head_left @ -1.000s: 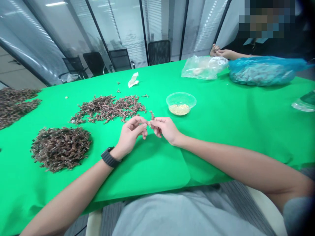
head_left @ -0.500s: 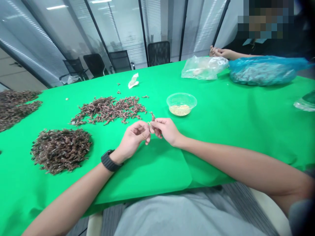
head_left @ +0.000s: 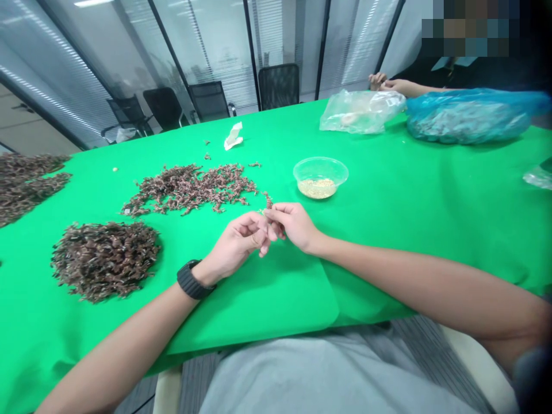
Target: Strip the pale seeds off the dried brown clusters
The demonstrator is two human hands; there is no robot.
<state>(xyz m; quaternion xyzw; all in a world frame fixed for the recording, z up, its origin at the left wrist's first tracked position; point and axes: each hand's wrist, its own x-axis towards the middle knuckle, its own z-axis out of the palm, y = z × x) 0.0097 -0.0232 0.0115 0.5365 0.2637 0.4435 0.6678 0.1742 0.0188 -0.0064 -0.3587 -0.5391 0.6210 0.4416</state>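
My left hand [head_left: 245, 240], below a dark wrist strap, is closed, with its fingers bent toward the thumb. What it holds, if anything, is hidden. Its fingertips meet those of my right hand [head_left: 295, 225], which pinches a small, knobbly brown piece [head_left: 268, 200] that sticks up past the fingertips. A tiny yellowish bit shows beside the pinch. Just beyond both hands lies a loose spread of similar brown pieces [head_left: 194, 187]. Behind my right hand stands a clear plastic bowl [head_left: 321, 167] with pale yellow bits in its bottom.
A dense brown heap [head_left: 106, 261] sits left of my left forearm, and more brown piles [head_left: 26, 187] lie at the far left. A crumpled white paper [head_left: 233, 137], a clear bag [head_left: 362, 111] and a full blue bag [head_left: 470, 118] lie farther back. Another person's hands [head_left: 388, 83] show behind the bags.
My left hand's fingertips have shifted slightly right, overlapping my right hand more. The right hand keeps its pinch. The whole view has tilted a little, so the table things appear slightly higher.
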